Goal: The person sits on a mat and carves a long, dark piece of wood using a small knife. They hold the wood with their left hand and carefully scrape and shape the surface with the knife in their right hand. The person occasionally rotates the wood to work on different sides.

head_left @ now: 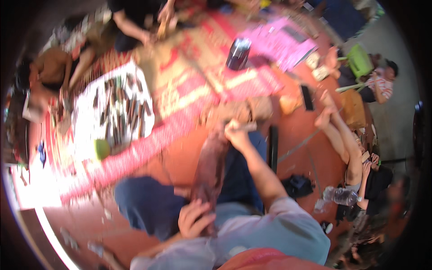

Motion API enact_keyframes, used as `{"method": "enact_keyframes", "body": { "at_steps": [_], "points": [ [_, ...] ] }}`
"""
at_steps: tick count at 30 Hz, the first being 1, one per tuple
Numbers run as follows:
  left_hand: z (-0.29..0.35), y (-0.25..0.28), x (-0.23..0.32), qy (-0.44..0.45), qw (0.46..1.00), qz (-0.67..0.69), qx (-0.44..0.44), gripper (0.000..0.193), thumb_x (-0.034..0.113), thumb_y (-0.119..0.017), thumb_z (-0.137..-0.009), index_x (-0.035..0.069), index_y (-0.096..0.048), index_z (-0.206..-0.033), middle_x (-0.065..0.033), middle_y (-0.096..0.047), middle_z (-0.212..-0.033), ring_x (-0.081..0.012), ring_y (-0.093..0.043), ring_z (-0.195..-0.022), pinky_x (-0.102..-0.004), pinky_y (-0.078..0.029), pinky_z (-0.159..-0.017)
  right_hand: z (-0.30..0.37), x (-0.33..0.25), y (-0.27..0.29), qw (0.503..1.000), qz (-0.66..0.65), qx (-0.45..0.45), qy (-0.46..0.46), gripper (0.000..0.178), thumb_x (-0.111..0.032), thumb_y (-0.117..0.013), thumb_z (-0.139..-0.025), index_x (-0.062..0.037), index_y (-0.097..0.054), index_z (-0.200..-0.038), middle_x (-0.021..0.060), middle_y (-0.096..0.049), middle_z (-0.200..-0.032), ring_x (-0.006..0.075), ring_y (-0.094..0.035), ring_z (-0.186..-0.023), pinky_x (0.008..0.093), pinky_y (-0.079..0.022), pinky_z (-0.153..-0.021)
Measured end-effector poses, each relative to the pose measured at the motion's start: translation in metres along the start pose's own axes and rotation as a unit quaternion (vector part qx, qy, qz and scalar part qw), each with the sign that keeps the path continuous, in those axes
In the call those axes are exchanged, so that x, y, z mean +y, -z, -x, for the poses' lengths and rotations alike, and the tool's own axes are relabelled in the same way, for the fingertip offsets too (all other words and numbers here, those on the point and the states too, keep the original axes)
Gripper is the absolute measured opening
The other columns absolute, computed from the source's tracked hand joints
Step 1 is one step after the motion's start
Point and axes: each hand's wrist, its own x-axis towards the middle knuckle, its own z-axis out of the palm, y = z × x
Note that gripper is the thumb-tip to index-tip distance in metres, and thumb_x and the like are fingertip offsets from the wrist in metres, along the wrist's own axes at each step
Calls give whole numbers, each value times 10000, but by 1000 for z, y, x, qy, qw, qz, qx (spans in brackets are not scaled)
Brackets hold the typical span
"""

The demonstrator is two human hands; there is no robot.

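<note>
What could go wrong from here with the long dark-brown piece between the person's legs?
The long dark-brown piece, which looks wooden, extends between the blue-trousered legs; with the left hand on its near end, it might roll.

The right hand seems to grip a slim pale object near the far end; a slip could perhaps jab a leg.

Terracotta tile floor is spreading through the middle and lower areas, pale joints crossing it at right. Woven mat, red-patterned on straw, is covering much of the upper left, its pinkish-red border running diagonally. Strong light is flooding the lower left, bleaching the mat's corner; a white strip is curving below. Grey ground is extending along the right; a light-green plastic seat is standing near it
</note>
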Motion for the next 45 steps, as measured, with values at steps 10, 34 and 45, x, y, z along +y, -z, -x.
{"method": "enact_keyframes", "body": {
  "at_steps": [10, 34, 45],
  "points": [
    [-9, -5, 16, 44, 998, -28, 27, 222, 61, -659, -658, 106, -655, -875, -121, -634, -1020, -309, -615, -936, -369, -493, -817, -3, -19, 4, 998, 30, 26, 40, 87, -107, -668, -759, -40, -621, -790, 57, -626, -718, 136, -590, -673, 283, -451, -631],
    [-11, -1, 13, 7, 1000, -20, 23, 240, 29, -637, -649, 79, -646, -884, -143, -630, -989, -331, -620, -906, -379, -509, -789, -16, -20, 17, 995, 78, -61, 13, 141, -109, -721, -703, -31, -612, -750, 44, -625, -712, 124, -589, -694, 286, -455, -643],
    [-14, 0, 14, 10, 999, -22, 32, 264, 12, -643, -622, 84, -642, -876, -139, -629, -990, -331, -616, -903, -382, -506, -793, -12, -35, 2, 988, 109, -85, 74, 116, -86, -705, -718, -23, -618, -762, 50, -645, -703, 110, -588, -645, 283, -462, -618]
  ]
}}
